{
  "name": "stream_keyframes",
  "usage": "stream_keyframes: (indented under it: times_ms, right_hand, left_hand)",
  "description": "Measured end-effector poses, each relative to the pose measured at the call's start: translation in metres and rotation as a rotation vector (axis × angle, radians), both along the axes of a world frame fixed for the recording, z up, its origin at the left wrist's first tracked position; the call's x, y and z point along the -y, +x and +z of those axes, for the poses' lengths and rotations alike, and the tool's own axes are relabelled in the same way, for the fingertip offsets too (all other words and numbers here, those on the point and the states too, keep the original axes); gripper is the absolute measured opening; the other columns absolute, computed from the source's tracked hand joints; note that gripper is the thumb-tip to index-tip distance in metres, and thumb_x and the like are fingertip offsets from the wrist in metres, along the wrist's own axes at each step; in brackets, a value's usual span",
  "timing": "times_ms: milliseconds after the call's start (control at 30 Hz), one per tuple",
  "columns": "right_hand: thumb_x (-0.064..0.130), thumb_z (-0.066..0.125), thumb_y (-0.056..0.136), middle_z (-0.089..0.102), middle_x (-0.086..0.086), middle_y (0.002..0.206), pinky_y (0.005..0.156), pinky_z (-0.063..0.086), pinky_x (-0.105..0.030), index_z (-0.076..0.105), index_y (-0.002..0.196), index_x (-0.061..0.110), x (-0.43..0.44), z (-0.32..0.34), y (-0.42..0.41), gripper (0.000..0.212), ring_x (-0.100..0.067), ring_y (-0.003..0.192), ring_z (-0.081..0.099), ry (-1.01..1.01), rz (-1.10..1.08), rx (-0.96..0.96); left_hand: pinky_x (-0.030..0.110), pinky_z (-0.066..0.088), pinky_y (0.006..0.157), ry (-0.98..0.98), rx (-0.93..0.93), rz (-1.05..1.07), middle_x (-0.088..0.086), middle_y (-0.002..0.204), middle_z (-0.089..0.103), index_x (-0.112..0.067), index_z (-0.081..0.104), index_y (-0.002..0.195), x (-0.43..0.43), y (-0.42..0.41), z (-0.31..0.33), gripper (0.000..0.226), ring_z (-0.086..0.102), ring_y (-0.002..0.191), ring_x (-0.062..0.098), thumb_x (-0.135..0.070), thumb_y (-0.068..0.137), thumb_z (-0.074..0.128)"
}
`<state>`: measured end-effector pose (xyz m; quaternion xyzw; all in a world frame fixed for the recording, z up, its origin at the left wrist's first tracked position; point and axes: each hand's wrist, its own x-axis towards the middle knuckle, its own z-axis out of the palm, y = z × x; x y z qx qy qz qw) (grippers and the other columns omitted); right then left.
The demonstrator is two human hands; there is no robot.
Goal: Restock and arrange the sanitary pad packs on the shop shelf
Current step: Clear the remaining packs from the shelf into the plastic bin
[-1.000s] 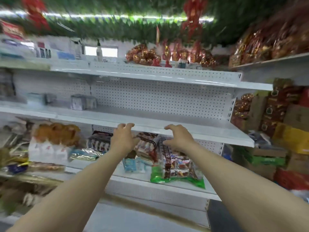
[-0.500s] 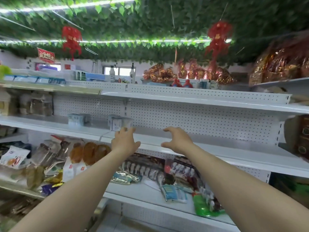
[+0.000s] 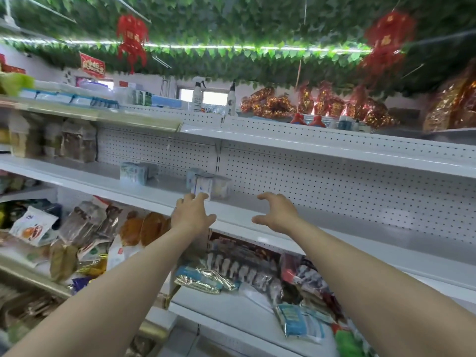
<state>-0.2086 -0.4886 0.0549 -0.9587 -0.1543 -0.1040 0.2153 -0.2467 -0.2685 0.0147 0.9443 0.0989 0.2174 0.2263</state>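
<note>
Both empty, fingers spread and half-curled: left hand (image 3: 192,215) just in front of pad pack (image 3: 209,185) on mid shelf (image 3: 334,225), right hand (image 3: 277,215) apart to the rt. Best: cup pack from both sides, keep it upright, slide toward 2nd pack (image 3: 136,172).

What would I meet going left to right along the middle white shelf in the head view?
Clear bags of brown goods → pale blue pack → second pale blue pack → right hand

White shelf (image 3: 239,210) with a dotted pegboard back (image 3: 334,181); pale blue-and-white pad packs (image 3: 217,185) towards its left end — green leaves (image 3: 231,29) and red ornaments (image 3: 132,39) overhead.
</note>
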Motion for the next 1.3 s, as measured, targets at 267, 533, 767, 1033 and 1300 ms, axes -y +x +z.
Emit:
stream_keyframes:
  times_ms: [267,533,767,1033,1300]
  right_hand:
    - [0.037,0.078,0.085,0.043,-0.007,0.149,0.101,0.048,-0.038,0.044,0.148,0.027,-0.049,0.008,0.099,0.072,-0.028,0.129,0.051,0.026,0.077,-0.014]
    - [0.036,0.081,0.083,0.046,-0.007,0.147,0.091,0.044,-0.028,0.046,0.146,0.024,-0.086,0.002,0.155,0.073,-0.024,0.122,0.057,0.05,0.09,-0.011]
    - [0.041,0.081,0.082,0.047,-0.009,0.149,0.104,0.044,-0.032,0.043,0.149,0.023,-0.119,0.002,0.212,0.079,-0.025,0.134,0.048,0.077,-0.028,-0.075]
    - [0.036,0.075,0.09,0.054,-0.009,0.143,0.099,0.044,-0.031,0.052,0.141,0.017,-0.161,0.001,0.272,0.059,-0.025,0.128,0.053,0.078,-0.118,-0.102]
    - [0.041,0.048,0.105,0.055,-0.01,0.143,0.102,0.043,-0.036,0.056,0.141,0.016,-0.179,-0.014,0.314,0.044,-0.029,0.124,0.055,0.064,-0.093,-0.162]
  left_hand:
    - [0.05,0.043,0.105,-0.029,-0.005,0.041,0.009,0.151,0.04,-0.027,0.038,0.148,-0.045,0.074,0.009,0.064,0.032,0.139,0.034,-0.043,0.092,0.064]
    - [0.048,0.043,0.105,-0.04,0.028,0.015,0.012,0.147,0.042,-0.024,0.04,0.147,-0.094,0.136,0.015,0.067,0.039,0.134,0.034,-0.045,0.09,0.067]
    - [0.045,0.036,0.109,-0.044,0.012,-0.096,0.015,0.147,0.04,-0.022,0.041,0.147,-0.133,0.216,0.02,0.067,0.037,0.135,0.036,-0.041,0.089,0.069]
    - [0.034,0.047,0.099,-0.124,-0.093,-0.26,0.011,0.138,0.046,-0.025,0.045,0.144,-0.164,0.307,0.015,0.074,0.048,0.126,0.03,-0.045,0.081,0.078]
    - [0.02,0.039,0.084,-0.221,-0.197,-0.462,-0.001,0.132,0.057,-0.025,0.054,0.134,-0.176,0.358,-0.002,0.063,0.056,0.114,0.019,-0.044,0.08,0.08]
